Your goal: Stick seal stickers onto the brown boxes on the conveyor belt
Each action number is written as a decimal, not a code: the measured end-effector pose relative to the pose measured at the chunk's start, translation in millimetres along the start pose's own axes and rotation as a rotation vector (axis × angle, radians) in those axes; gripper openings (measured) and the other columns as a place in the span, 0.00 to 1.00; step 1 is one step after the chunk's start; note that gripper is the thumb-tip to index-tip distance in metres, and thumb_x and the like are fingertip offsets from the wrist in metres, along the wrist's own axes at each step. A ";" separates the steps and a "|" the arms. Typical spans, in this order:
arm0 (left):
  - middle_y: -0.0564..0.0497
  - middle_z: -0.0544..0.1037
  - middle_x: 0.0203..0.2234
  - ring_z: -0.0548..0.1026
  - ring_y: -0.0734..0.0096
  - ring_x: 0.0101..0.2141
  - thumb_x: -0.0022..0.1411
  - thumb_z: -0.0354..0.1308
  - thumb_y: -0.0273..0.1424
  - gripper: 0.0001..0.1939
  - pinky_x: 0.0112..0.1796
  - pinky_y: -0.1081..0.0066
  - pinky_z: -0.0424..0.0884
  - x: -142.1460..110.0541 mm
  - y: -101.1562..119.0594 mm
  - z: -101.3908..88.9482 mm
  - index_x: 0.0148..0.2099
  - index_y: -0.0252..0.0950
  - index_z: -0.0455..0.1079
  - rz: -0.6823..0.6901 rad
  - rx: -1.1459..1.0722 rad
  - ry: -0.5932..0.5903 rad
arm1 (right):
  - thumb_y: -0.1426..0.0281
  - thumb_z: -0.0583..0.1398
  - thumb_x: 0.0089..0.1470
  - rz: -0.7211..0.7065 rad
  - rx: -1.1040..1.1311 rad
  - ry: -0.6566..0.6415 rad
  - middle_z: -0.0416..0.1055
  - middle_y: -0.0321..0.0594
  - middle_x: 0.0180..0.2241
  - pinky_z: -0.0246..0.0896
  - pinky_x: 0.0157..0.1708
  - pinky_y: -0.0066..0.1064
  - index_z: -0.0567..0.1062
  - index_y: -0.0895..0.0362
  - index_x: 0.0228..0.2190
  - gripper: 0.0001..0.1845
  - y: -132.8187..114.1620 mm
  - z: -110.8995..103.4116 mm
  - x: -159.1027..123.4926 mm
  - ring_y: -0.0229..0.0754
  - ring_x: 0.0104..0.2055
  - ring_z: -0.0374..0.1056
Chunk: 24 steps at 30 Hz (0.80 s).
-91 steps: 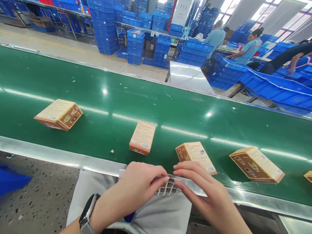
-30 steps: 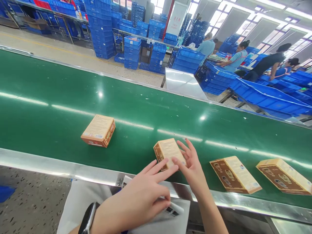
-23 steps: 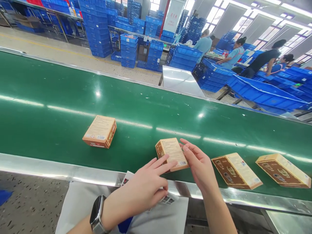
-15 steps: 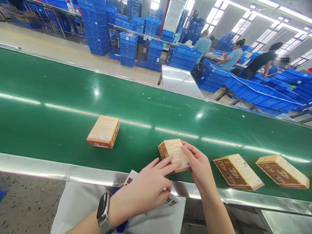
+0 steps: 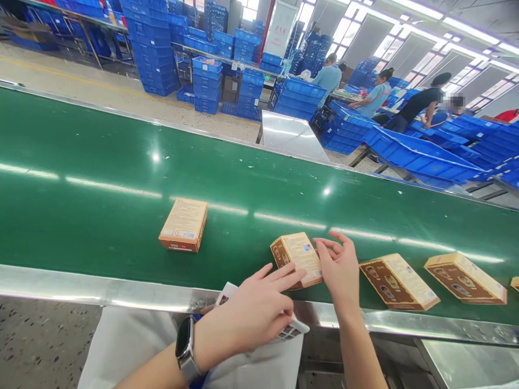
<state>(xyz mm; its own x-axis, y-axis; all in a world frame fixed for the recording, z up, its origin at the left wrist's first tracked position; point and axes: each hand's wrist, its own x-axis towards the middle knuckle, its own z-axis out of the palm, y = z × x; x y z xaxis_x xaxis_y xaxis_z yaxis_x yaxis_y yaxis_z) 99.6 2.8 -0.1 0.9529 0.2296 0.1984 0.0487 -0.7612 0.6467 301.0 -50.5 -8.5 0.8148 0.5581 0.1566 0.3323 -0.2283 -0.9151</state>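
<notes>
My left hand (image 5: 257, 309) pinches the gridded sheet (image 5: 292, 330) while its outstretched fingers touch the box (image 5: 297, 250), probably steadying it beside my loosely spread, unladen right hand (image 5: 339, 266).

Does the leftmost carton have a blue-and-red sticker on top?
No: the leftmost carton shows only print there, unlike the carton under the left hand.
</notes>
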 end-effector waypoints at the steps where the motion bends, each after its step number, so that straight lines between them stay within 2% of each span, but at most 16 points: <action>1: 0.47 0.67 0.64 0.63 0.56 0.64 0.66 0.60 0.25 0.06 0.63 0.57 0.60 -3.0 -0.6 -3.9 0.34 0.35 0.76 -0.024 -0.027 0.018 | 0.52 0.63 0.48 -0.041 -0.033 0.030 0.76 0.49 0.39 0.68 0.37 0.43 0.68 0.55 0.43 0.26 -3.2 -4.2 -1.9 0.53 0.38 0.73; 3: 0.49 0.79 0.52 0.76 0.62 0.53 0.67 0.59 0.26 0.06 0.53 0.66 0.69 -11.7 -0.8 -15.6 0.37 0.37 0.76 -0.127 -0.091 0.031 | 0.54 0.61 0.54 -0.190 -0.114 0.046 0.75 0.49 0.44 0.67 0.42 0.43 0.72 0.54 0.41 0.19 -11.5 -13.2 -12.7 0.53 0.43 0.71; 4: 0.52 0.83 0.43 0.80 0.66 0.44 0.68 0.58 0.27 0.07 0.45 0.71 0.71 -16.8 -0.3 -23.0 0.37 0.38 0.76 -0.197 -0.123 0.021 | 0.56 0.61 0.57 -0.280 -0.131 -0.025 0.75 0.47 0.44 0.67 0.44 0.41 0.74 0.53 0.41 0.16 -15.7 -17.3 -20.9 0.52 0.45 0.71; 5: 0.55 0.83 0.34 0.80 0.70 0.35 0.68 0.58 0.27 0.07 0.37 0.74 0.70 -21.8 0.8 -30.7 0.37 0.39 0.76 -0.274 -0.147 0.006 | 0.57 0.61 0.59 -0.357 -0.123 -0.171 0.76 0.45 0.44 0.68 0.45 0.40 0.75 0.52 0.43 0.14 -19.5 -20.5 -30.3 0.50 0.46 0.71; 7: 0.58 0.80 0.27 0.75 0.74 0.27 0.69 0.57 0.29 0.08 0.29 0.76 0.62 -30.7 4.0 -45.3 0.37 0.39 0.76 -0.390 -0.171 -0.001 | 0.62 0.64 0.59 -0.409 -0.047 -0.569 0.76 0.42 0.45 0.69 0.46 0.35 0.74 0.50 0.48 0.16 -25.2 -23.2 -49.8 0.47 0.46 0.72; 9: 0.59 0.78 0.24 0.71 0.77 0.24 0.70 0.55 0.29 0.11 0.26 0.77 0.57 -37.0 7.7 -56.1 0.35 0.39 0.76 -0.451 -0.184 0.003 | 0.66 0.66 0.58 -0.338 0.037 -0.871 0.76 0.39 0.43 0.71 0.44 0.31 0.71 0.48 0.53 0.21 -28.1 -20.7 -66.7 0.44 0.43 0.74; 10: 0.60 0.77 0.23 0.69 0.77 0.24 0.70 0.55 0.30 0.10 0.26 0.77 0.56 -39.4 9.4 -59.4 0.35 0.39 0.75 -0.468 -0.189 0.004 | 0.68 0.65 0.59 -0.283 0.070 -0.937 0.76 0.37 0.41 0.71 0.42 0.28 0.70 0.47 0.54 0.22 -28.8 -18.2 -73.2 0.42 0.41 0.74; 12: 0.61 0.76 0.23 0.68 0.78 0.23 0.66 0.61 0.35 0.06 0.25 0.78 0.55 -43.2 11.8 -62.4 0.37 0.40 0.75 -0.489 -0.192 0.010 | 0.67 0.63 0.62 -0.176 0.135 -0.962 0.75 0.33 0.34 0.70 0.37 0.25 0.71 0.47 0.53 0.18 -29.5 -12.8 -82.0 0.38 0.35 0.74; 14: 0.61 0.76 0.24 0.68 0.78 0.23 0.59 0.68 0.37 0.09 0.25 0.78 0.55 -46.7 12.8 -62.4 0.38 0.40 0.74 -0.483 -0.180 0.026 | 0.62 0.63 0.63 -0.089 0.174 -0.963 0.75 0.30 0.30 0.69 0.36 0.24 0.72 0.47 0.51 0.16 -30.9 -9.4 -85.8 0.38 0.32 0.73; 15: 0.62 0.76 0.24 0.67 0.78 0.23 0.57 0.70 0.37 0.10 0.26 0.78 0.55 -48.4 12.9 -62.1 0.38 0.40 0.74 -0.474 -0.171 0.030 | 0.59 0.64 0.62 -0.055 0.169 -0.961 0.75 0.30 0.29 0.69 0.35 0.25 0.73 0.47 0.51 0.16 -32.1 -8.7 -86.5 0.38 0.31 0.73; 17: 0.62 0.75 0.22 0.67 0.79 0.22 0.60 0.69 0.35 0.07 0.26 0.79 0.54 -52.0 13.0 -62.1 0.35 0.40 0.75 -0.462 -0.152 0.019 | 0.54 0.64 0.62 -0.022 0.125 -0.969 0.77 0.30 0.27 0.69 0.33 0.26 0.74 0.48 0.48 0.17 -35.9 -8.7 -86.6 0.40 0.29 0.74; 21: 0.61 0.74 0.20 0.67 0.78 0.22 0.66 0.63 0.33 0.09 0.25 0.77 0.53 -58.1 14.4 -62.2 0.32 0.39 0.75 -0.462 -0.087 0.001 | 0.50 0.62 0.62 -0.116 0.056 -0.948 0.78 0.33 0.28 0.69 0.33 0.25 0.77 0.51 0.34 0.17 -45.6 -9.4 -86.9 0.41 0.30 0.74; 24: 0.59 0.77 0.23 0.70 0.77 0.23 0.67 0.62 0.34 0.08 0.25 0.76 0.55 -60.5 16.5 -58.0 0.34 0.39 0.74 -0.462 -0.060 0.035 | 0.50 0.60 0.63 -0.213 0.030 -0.878 0.78 0.32 0.28 0.70 0.35 0.24 0.78 0.50 0.30 0.19 -49.6 -8.4 -89.3 0.40 0.30 0.74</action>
<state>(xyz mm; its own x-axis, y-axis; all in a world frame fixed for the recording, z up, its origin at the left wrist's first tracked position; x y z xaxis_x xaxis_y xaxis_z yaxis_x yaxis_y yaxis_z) 25.4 11.5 41.3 0.8243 0.5579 -0.0964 0.4478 -0.5381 0.7141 215.7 -95.7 26.0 0.0773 0.9970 -0.0051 0.4122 -0.0366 -0.9103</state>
